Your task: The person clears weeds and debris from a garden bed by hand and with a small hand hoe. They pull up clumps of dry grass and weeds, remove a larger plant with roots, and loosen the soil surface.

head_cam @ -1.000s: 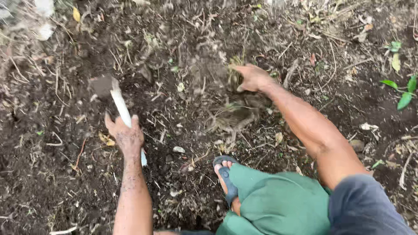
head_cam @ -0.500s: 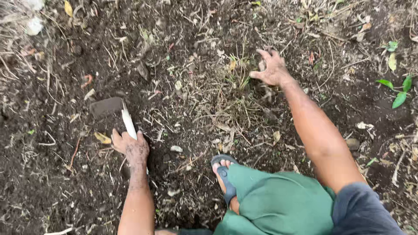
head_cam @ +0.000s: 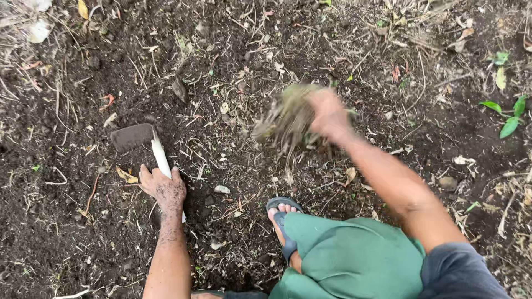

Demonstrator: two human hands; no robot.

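Weeds (head_cam: 288,119), a tangled clump of dry greyish-green grass and thin roots, hang blurred from the right hand (head_cam: 328,113), which is clenched around the top of the clump above the soil, a little right of the middle of the ground and nearer its far edge. Loose strands trail down and to the left of the fist, not touching the earth as far as the blur lets one tell.

The left hand (head_cam: 163,190) rests low on the ground toward the near-left, dusted with dirt, its fingers wrapped over the pale handle of a small hoe (head_cam: 145,145). That handle runs up and left from the hand to a flat, dark, mud-coated blade lying on the soil.

Between the two arms, near the bottom edge, a foot in a dark blue sandal (head_cam: 282,221) stands on the earth, with a green trouser leg (head_cam: 354,260) folded over it. Nothing lies between either hand and what it holds.

The ground (head_cam: 233,66) itself is dark, crumbly soil scattered with dry twigs, straw and a few yellowed leaves. A small green seedling (head_cam: 512,116) grows at the right edge, well apart from both hands.

Counted: one clump, one hoe, one sandalled foot, one seedling, two hands.
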